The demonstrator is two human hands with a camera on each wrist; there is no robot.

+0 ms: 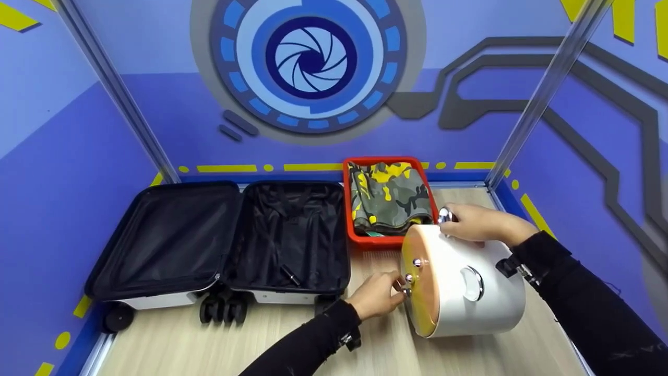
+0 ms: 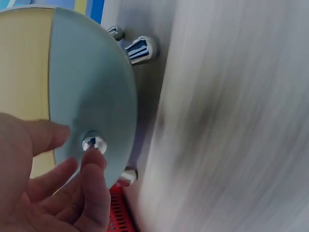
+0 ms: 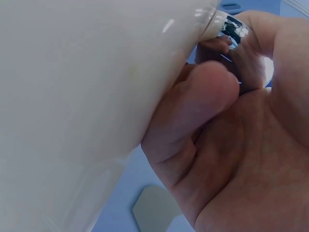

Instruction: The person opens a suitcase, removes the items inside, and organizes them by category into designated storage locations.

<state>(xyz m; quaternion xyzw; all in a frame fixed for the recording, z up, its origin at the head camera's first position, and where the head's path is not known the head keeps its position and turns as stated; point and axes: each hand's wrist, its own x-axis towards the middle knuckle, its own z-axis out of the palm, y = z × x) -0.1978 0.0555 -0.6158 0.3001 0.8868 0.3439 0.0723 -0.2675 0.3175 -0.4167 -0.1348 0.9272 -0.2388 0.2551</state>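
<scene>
A white rounded box (image 1: 482,292) with a two-toned oval end panel (image 1: 425,292) stands tilted on the table at the right. Small chrome knobs (image 1: 416,262) stud that panel, and a crescent-shaped chrome handle (image 1: 474,283) sits on the white side. My right hand (image 1: 477,224) grips a chrome fitting (image 3: 235,30) at the box's upper edge, its fingers lying against the white shell. At the panel, my left hand (image 1: 378,296) has its fingers loosely bent, one fingertip right at a chrome knob (image 2: 94,143). The left thumb stands a little apart from that knob.
An open suitcase (image 1: 235,256) with black lining lies at the left, wheels facing the near side. Behind the box, a red basket (image 1: 373,241) holds folded camouflage cloth (image 1: 394,196). Blue printed walls (image 1: 172,120) enclose the wood-look table (image 1: 172,344) on three sides.
</scene>
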